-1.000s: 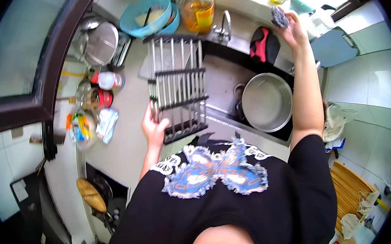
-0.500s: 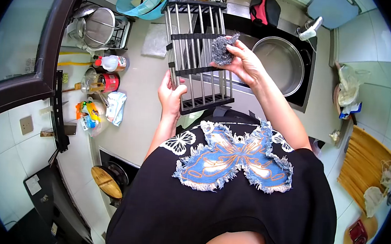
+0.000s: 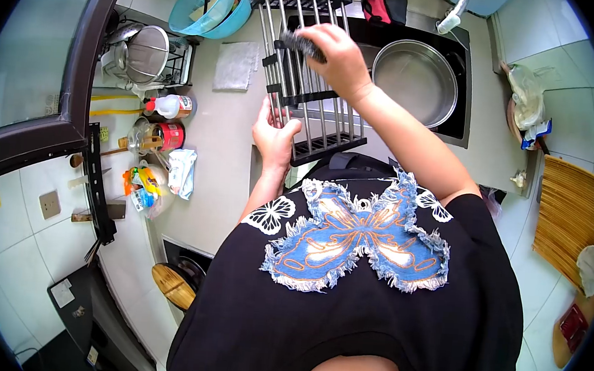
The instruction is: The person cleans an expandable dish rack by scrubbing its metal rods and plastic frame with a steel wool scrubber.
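One dark-ended metal rack is gripped along its side near the lower end by the left hand, while the right hand pinches one grey scouring pad over the rack's upper bars; two blue basins and one cloth sit to the rack's left, one pot to its right. The right hand's fingers partly cover the pad, some left fingers hide behind the rack, and whether pad meets bars is hard to tell. The rack lies between both hands, above the desk.
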### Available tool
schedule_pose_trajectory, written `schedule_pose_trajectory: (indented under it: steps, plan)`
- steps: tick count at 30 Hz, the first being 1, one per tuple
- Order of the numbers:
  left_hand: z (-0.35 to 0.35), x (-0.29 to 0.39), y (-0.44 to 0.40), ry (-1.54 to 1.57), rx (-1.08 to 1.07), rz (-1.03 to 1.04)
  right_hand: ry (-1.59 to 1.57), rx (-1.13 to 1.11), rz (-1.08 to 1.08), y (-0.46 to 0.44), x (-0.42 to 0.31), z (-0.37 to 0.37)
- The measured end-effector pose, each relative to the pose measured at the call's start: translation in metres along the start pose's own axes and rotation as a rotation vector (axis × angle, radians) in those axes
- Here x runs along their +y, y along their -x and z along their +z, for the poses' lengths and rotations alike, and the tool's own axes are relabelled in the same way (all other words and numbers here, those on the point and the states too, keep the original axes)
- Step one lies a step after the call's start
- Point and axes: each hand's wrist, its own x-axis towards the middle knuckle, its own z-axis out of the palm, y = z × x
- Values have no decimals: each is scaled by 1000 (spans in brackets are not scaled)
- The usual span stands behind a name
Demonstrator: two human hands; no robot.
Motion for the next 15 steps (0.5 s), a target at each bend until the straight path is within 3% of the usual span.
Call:
schedule_pose_trajectory:
  steps: [4, 6, 9, 10, 15]
  plan:
    - [-1, 0, -4, 40, -26, -42, -3, -114, -70, 28, -14, 4]
    - [-3, 1, -3, 19, 6, -42, -43, -122, -3, 28, -17, -1]
    - [-1, 1, -6, -5, 54, -28, -104, 93, -23, -4, -5, -8]
    - [0, 2, -6, -10, 60, -21, -55, 79, 38, -14, -1, -11]
    - [2, -1, -11, 3, -20, 12, -50, 24, -65, -5, -2, 14]
